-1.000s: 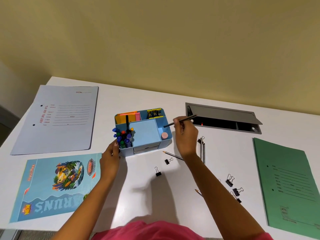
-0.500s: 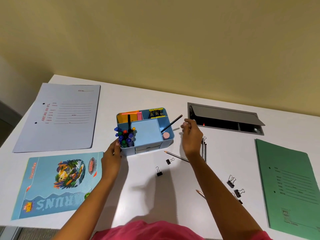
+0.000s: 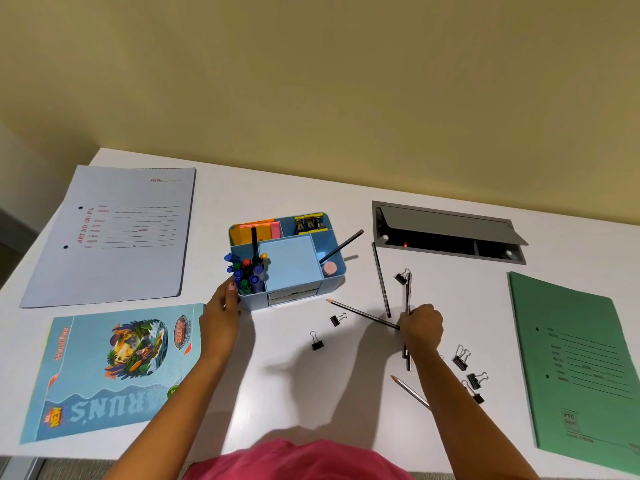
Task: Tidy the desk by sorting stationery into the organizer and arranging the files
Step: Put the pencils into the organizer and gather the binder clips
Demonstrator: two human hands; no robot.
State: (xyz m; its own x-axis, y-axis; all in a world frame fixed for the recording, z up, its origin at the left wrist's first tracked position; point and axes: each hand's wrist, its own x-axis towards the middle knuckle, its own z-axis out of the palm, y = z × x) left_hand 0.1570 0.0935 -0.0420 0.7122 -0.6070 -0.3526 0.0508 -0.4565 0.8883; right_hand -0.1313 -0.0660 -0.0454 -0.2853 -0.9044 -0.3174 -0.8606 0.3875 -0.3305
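The blue organizer (image 3: 258, 304) stands mid-desk with several markers, sticky notes and a pink eraser (image 3: 329, 268) inside. One dark pencil (image 3: 341, 245) leans out of its right compartment. My left hand (image 3: 221, 315) grips the organizer's front left corner. My right hand (image 3: 420, 329) is down on the desk to the right, fingers curled over a pair of dark pencils (image 3: 408, 294) lying there. More pencils (image 3: 381, 282) (image 3: 360, 313) (image 3: 410, 391) lie around it, along with several binder clips (image 3: 317, 341) (image 3: 460, 360).
A grey-blue file (image 3: 114, 233) lies at the back left and an illustrated blue file (image 3: 110, 368) at the front left. A green file (image 3: 581, 368) lies at the right. An open grey cable hatch (image 3: 446, 233) sits behind the pencils.
My right hand dropped the pencil into the organizer's right compartment, then moved down and right onto the pencils on the desk. My left hand stayed at the organizer.
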